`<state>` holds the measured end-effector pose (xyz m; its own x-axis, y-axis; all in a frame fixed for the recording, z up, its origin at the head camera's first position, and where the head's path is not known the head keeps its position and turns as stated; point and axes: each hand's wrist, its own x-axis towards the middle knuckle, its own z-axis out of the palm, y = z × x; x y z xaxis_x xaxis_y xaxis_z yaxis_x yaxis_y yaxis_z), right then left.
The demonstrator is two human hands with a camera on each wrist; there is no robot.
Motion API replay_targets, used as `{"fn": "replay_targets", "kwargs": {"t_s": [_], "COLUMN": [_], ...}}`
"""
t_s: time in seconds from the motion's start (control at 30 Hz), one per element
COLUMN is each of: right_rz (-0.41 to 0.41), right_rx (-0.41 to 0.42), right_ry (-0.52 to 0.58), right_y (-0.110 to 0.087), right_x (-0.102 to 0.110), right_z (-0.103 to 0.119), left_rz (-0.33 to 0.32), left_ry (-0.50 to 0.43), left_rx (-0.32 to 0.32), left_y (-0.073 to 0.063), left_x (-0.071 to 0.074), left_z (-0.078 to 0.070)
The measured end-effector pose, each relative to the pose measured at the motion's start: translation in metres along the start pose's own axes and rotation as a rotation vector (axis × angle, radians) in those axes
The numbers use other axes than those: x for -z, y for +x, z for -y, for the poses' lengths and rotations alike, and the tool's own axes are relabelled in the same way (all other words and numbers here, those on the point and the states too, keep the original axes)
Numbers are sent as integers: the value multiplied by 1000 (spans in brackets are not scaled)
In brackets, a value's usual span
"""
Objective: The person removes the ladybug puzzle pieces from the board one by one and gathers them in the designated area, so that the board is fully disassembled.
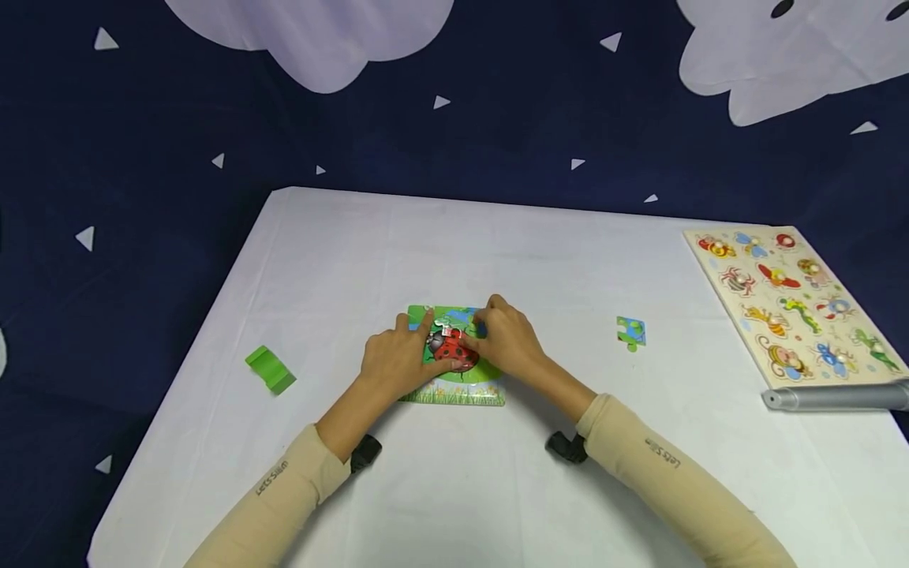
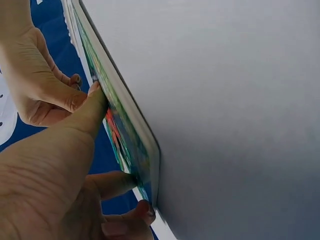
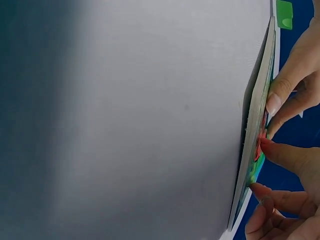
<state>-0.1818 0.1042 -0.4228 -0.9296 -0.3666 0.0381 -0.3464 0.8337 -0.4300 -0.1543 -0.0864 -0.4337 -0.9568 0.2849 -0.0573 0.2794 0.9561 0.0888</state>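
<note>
A jigsaw puzzle board (image 1: pixel 454 397) with a red ladybug (image 1: pixel 458 352) on green lies flat in front of me. My left hand (image 1: pixel 398 355) rests on its left side, the thumb (image 2: pixel 92 112) across the lower ladybug and the fingers extended toward the top left edge. From the right, my right hand (image 1: pixel 513 338) pinches a green and red puzzle piece (image 3: pixel 258 161) between thumb and index finger at the board's surface. Part of the picture is hidden under both hands. A loose blue and green puzzle piece (image 1: pixel 631 331) lies to the right of the board.
A green curved block (image 1: pixel 271 369) lies on the left of the white table (image 1: pixel 454 489). At the far right are a wooden insect peg board (image 1: pixel 795 308) and a grey tube (image 1: pixel 838 396) along its near edge. A dark patterned cloth (image 1: pixel 497 134) hangs behind.
</note>
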Motion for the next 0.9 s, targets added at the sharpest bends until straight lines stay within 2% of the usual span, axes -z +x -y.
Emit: {"fn": "replay_targets", "kwargs": {"t_s": [0.3, 0.6, 0.9], "right_rz": [-14, 32, 82], "right_rx": [12, 123, 203], "right_ry": [-21, -76, -113], "right_y": [-1, 9, 17], "right_x": [0, 6, 7], "right_z": [-2, -7, -14], "left_rz": [37, 59, 47], "left_ry": [-6, -19, -25], "left_rx": [27, 36, 19], "left_y": [1, 2, 1], "left_x": [1, 1, 0], "left_z": [0, 1, 2]}}
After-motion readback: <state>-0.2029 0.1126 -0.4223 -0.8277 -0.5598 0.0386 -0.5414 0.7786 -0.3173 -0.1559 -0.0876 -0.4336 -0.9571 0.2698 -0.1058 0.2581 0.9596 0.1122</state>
